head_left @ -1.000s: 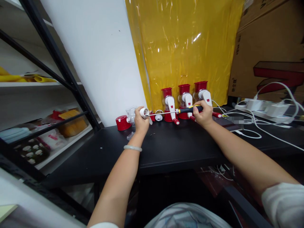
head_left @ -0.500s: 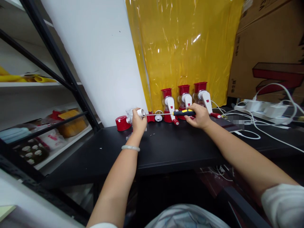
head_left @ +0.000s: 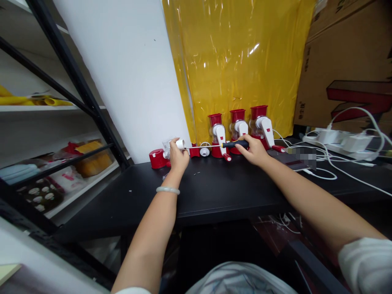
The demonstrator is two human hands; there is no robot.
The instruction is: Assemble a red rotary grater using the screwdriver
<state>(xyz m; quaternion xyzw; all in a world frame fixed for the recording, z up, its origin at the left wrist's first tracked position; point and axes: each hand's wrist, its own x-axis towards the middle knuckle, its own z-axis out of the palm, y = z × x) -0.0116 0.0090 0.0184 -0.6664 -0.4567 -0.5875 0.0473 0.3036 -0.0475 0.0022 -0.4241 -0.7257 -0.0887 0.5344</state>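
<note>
My left hand is closed around a white cylindrical plastic part, with clear plastic showing behind the fingers. In my right hand is a screwdriver with a black and yellow handle, held level. Its long shaft points left and the tip reaches the white part's open end; whether it touches is too small to tell. Left of my left hand sits a red round base. Behind the shaft are a small red piece and a white round part on the black table.
Three red and white hand-crank graters stand along the back before a yellow plastic sheet. To the right lie a dark flat device, white cables and a power strip. Shelving rises at the left; a cardboard box stands back right.
The screwdriver handle has turned in my right hand, showing more black and less yellow, and shifted slightly left. The white part in my left hand has tilted slightly.
</note>
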